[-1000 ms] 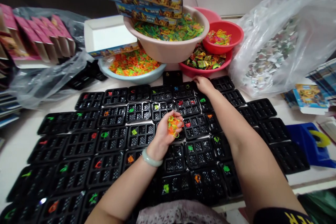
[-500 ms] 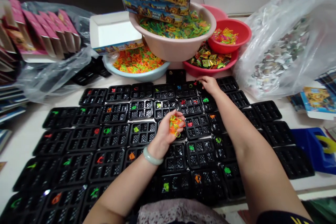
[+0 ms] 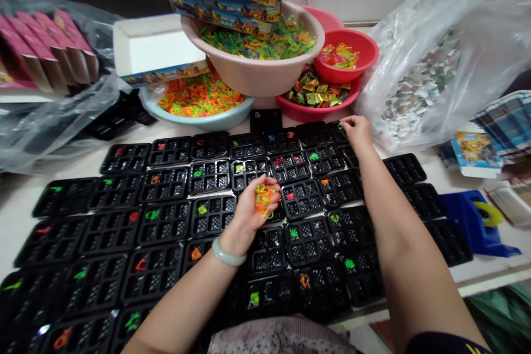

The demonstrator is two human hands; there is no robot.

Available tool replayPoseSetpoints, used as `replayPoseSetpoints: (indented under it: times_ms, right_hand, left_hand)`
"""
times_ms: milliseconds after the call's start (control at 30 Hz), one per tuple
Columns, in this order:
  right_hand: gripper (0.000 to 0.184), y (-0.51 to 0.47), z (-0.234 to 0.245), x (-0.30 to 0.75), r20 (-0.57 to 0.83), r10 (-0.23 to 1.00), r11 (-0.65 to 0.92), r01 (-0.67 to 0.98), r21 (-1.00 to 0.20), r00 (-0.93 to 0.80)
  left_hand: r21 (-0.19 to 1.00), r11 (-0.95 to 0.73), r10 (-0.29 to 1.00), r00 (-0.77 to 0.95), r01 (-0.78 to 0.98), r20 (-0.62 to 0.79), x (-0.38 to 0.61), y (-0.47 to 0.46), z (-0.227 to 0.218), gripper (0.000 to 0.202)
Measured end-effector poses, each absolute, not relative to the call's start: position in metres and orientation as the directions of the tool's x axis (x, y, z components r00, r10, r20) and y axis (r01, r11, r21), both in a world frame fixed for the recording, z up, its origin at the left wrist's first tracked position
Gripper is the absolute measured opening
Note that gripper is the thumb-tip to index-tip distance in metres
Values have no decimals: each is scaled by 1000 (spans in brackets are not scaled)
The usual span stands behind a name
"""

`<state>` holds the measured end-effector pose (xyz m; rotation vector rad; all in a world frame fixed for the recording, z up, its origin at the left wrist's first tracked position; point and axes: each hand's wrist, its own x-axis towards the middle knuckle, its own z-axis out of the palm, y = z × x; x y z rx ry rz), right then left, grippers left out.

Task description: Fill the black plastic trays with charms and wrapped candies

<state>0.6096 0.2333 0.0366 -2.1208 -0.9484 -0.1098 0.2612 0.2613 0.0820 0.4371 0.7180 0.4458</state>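
The left hand (image 3: 249, 209) is cupped palm-up over the middle of the black trays (image 3: 166, 221), its fingers curled around a bunch of orange, yellow and green rings (image 3: 264, 199). The right hand (image 3: 357, 130) reaches far and to the right, fingertips down on a far tray beside a green ring (image 3: 340, 125); whether it grips that ring cannot be told. A red bowl (image 3: 360, 44) stands just beyond.

A pale jade bangle (image 3: 227, 255), black sleeve (image 3: 446, 343) with yellow lettering.

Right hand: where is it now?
Head view, right of centre: the right hand rests on the far row of black trays, just in front of the red basin and beside the clear bag.
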Motion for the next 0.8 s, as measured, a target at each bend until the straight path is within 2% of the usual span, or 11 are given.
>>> replayPoseSetpoints:
  times_ms: [100,200,433,500,667,800]
  right_hand:
    - [17,231,32,627,315,527,-476,581,-660,789]
    - [17,239,28,631,278,559,-487,581,-652,781]
    - [24,253,34,612,289,633,-531,674,-513,718]
    - [24,254,38,595,311,680,-479,724,-496,663]
    - [19,277,46,536,279,886,-217,863,-457,371]
    - [22,305,48,508,198,908,-261,867,-424,370]
  left_hand:
    - [526,816,533,665,-240,-523,260,263,83,20]
    - [527,815,534,664,-239,-524,260,262,83,19]
    - [527,815,536,661,-242,-526,255,263,84,18]
    - [528,813,539,657,-244,-527,254,264,84,19]
    - [520,823,523,661,-228,-538,257,261,80,20]
    - [519,822,526,662,-234,-534,255,261,80,21]
